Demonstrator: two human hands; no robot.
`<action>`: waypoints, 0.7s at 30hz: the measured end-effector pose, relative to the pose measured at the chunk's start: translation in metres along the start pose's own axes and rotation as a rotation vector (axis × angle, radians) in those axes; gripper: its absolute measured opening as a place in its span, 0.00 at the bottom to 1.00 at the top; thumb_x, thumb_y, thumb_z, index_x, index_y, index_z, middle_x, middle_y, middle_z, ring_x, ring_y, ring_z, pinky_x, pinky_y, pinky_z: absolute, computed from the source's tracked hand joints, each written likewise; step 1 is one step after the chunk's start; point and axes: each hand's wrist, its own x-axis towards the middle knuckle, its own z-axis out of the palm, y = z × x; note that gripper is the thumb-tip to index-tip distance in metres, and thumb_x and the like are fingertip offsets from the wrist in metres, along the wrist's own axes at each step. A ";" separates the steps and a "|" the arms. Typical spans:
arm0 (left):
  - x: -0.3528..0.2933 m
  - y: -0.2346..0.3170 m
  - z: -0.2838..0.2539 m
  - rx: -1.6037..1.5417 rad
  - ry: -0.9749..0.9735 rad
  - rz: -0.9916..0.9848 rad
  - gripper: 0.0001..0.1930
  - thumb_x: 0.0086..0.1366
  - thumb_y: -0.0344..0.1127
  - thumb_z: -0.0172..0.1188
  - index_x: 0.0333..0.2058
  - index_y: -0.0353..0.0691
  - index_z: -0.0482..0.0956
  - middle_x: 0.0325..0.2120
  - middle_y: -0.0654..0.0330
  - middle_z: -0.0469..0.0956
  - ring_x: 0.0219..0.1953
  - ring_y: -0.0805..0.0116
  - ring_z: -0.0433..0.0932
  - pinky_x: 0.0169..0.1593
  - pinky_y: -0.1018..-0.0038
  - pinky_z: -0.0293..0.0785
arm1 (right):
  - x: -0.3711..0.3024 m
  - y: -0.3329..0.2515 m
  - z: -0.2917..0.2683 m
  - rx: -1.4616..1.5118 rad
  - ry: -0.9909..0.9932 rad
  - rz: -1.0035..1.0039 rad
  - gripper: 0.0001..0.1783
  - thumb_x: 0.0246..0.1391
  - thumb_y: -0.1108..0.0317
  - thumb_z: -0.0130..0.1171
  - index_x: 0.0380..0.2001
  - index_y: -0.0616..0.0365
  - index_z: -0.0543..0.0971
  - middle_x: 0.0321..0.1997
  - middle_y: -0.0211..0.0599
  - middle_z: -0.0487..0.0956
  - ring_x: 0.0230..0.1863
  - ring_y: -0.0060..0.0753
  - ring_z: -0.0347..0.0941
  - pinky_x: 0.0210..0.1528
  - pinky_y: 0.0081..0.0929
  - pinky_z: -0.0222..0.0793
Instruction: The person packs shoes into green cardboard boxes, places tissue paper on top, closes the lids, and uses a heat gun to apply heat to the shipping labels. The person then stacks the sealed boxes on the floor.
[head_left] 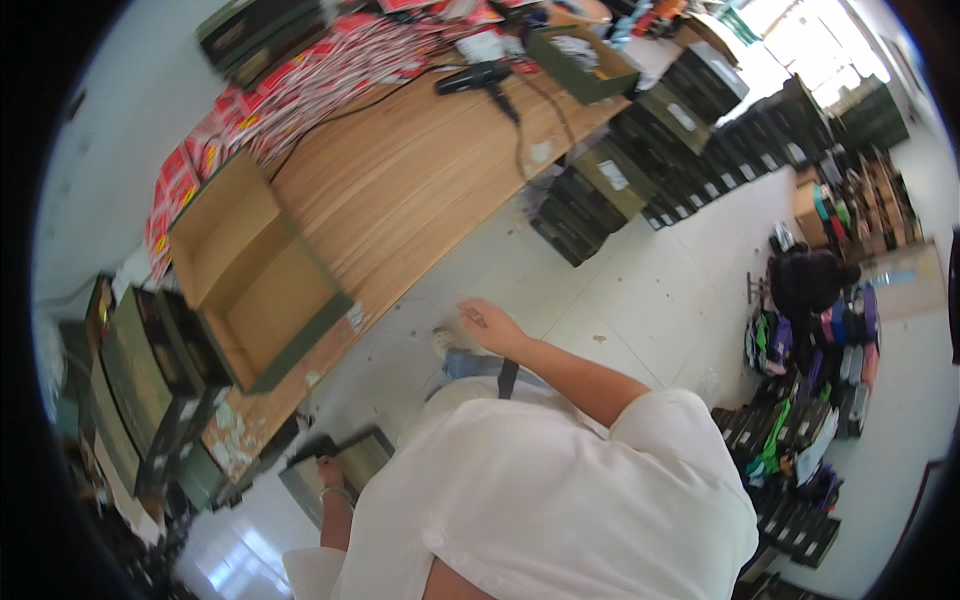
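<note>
left hand (328, 470) at dark box (372, 453) (right hand (484, 326) half-curled)

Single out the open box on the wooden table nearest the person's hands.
The larger box, its brown inside showing, toward the picture's left. The other open box, holding pale items, stands farther off beside the hair dryer.

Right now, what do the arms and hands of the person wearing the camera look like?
They are ordinary human arms, with loose, short white sleeves. The left hand and the right hand are gloveless. A thin, pale bracelet circles the left wrist. A dark strap shows beside the right forearm; whether it is worn there is unclear.
</note>
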 end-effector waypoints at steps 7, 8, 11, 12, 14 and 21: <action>0.047 0.184 0.106 -0.105 -0.343 0.190 0.20 0.64 0.39 0.52 0.52 0.35 0.73 0.43 0.46 0.79 0.45 0.53 0.78 0.50 0.67 0.72 | -0.035 0.075 -0.184 -0.052 0.463 0.262 0.20 0.63 0.59 0.54 0.53 0.60 0.74 0.39 0.37 0.79 0.39 0.27 0.76 0.43 0.26 0.72; 0.031 0.229 0.123 -0.099 -0.424 0.209 0.20 0.65 0.40 0.52 0.53 0.36 0.72 0.43 0.47 0.79 0.45 0.55 0.78 0.50 0.68 0.72 | -0.033 0.101 -0.212 -0.042 0.539 0.268 0.21 0.63 0.58 0.54 0.53 0.60 0.74 0.39 0.36 0.79 0.38 0.26 0.75 0.42 0.25 0.72; -0.039 0.360 0.143 -0.029 -0.579 0.288 0.22 0.66 0.41 0.53 0.55 0.36 0.70 0.43 0.49 0.79 0.43 0.60 0.78 0.48 0.69 0.72 | -0.013 0.172 -0.300 0.073 0.670 0.369 0.23 0.61 0.53 0.56 0.51 0.59 0.74 0.39 0.34 0.79 0.36 0.27 0.74 0.40 0.23 0.70; -0.054 0.390 0.152 0.003 -0.611 0.314 0.22 0.66 0.41 0.53 0.56 0.36 0.70 0.43 0.49 0.79 0.42 0.61 0.78 0.48 0.69 0.72 | -0.002 0.191 -0.332 0.173 0.684 0.434 0.26 0.60 0.49 0.56 0.50 0.59 0.74 0.40 0.34 0.78 0.36 0.29 0.74 0.40 0.26 0.70; -0.072 0.411 0.185 -0.073 -0.615 0.258 0.22 0.66 0.41 0.53 0.56 0.37 0.70 0.42 0.51 0.79 0.41 0.64 0.78 0.46 0.70 0.73 | 0.028 0.241 -0.400 0.341 0.709 0.569 0.31 0.57 0.44 0.56 0.53 0.58 0.72 0.45 0.37 0.77 0.41 0.34 0.73 0.43 0.34 0.69; -0.135 0.528 0.297 0.166 -0.820 -0.041 0.26 0.67 0.45 0.53 0.59 0.36 0.67 0.44 0.49 0.78 0.43 0.63 0.78 0.49 0.69 0.73 | 0.115 0.429 -0.557 0.755 0.729 0.909 0.49 0.54 0.34 0.53 0.69 0.53 0.54 0.68 0.51 0.61 0.66 0.58 0.58 0.64 0.57 0.55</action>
